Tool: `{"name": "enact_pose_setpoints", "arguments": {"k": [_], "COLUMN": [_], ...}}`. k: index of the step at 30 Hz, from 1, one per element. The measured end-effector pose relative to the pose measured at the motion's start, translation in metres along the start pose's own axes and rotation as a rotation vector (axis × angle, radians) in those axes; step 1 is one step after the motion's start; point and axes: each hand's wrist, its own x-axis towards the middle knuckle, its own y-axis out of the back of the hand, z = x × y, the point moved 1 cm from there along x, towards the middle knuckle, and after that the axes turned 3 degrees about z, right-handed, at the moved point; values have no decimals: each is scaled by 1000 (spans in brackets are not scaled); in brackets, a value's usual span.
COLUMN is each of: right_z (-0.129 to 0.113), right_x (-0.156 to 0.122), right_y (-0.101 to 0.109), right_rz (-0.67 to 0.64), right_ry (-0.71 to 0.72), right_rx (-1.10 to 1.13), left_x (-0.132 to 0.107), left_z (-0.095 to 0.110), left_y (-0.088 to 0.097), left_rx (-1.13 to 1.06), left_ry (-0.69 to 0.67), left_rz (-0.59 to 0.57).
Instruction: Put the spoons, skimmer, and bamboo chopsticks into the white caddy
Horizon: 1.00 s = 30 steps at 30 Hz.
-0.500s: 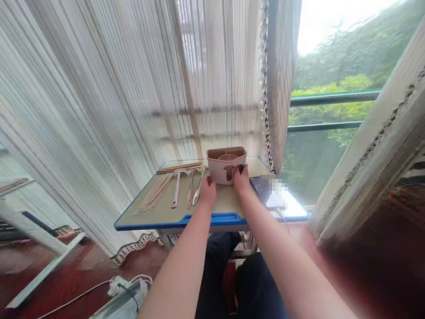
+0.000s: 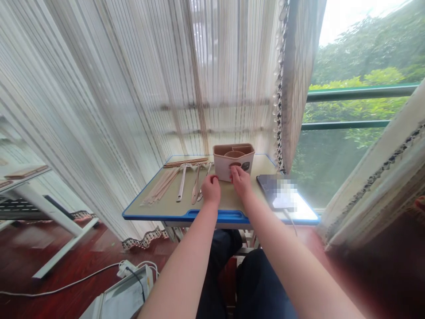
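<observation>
the caddy [image 2: 223, 165] stands upright near the desk's [image 2: 141, 211] far edge, right of its middle: pale, smooth, plastic-looking, brown inside, with partitions and a rounded compartment. no utensil shows above its rim, so i'd judge this an early point; what remains i can't say. the hands are apart: the right hand [image 2: 241, 181] has bent fingers at the caddy's front, the left hand [image 2: 211, 189] curls beside its lower left corner. i can't tell whether either grips. leftward lie slim utensils with shiny handles [image 2: 181, 185], then thin pale sticks [image 2: 163, 185] slanting toward the near left corner, and darker, straight sticks [image 2: 186, 162] along the far edge. a flat dark device [image 2: 268, 191] rests by the right edge.
</observation>
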Motion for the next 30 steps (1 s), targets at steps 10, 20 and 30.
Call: {"name": "enact_pose_setpoints", "arguments": {"k": [10, 20, 30], "right_z": [13, 9, 6], "right_x": [2, -3, -4], "right_y": [-6, -15, -18], "right_rz": [-89, -188, -231], "right_ry": [-213, -210, -260], "right_rx": [45, 156, 224], "left_x": [-2, -5, -1], "left_z": [6, 11, 3], "left_y": [0, 3, 4], "left_rx": [35, 49, 6], "left_ry": [11, -37, 22], "left_rz": [2, 49, 58]}}
